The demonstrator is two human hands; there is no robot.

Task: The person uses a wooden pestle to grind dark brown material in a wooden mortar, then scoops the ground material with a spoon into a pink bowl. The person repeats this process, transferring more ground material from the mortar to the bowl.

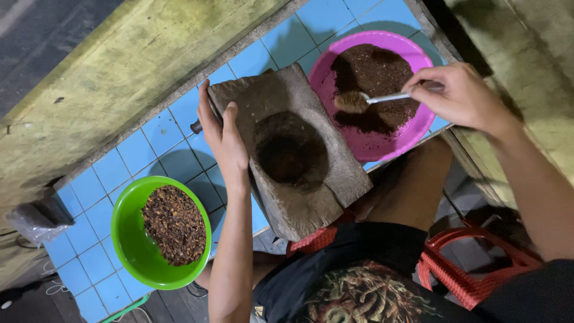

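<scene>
My left hand [222, 136] grips the far edge of a grey stone mortar slab [323, 179] with a dark hollow in its middle, tilted on the blue tiled ledge [134, 149]. My right hand [460, 96] holds a metal spoon [382, 97] loaded with brown ground paste over a pink bowl [382, 143] of dark ground spice. A green bowl [134, 245] with coarse brown dried pieces stands to the left of my left arm.
A yellowish concrete wall [119, 66] borders the ledge on the far side. A red plastic stool [472, 275] stands under me at lower right. A dark plastic bag [36, 218] lies at the left edge.
</scene>
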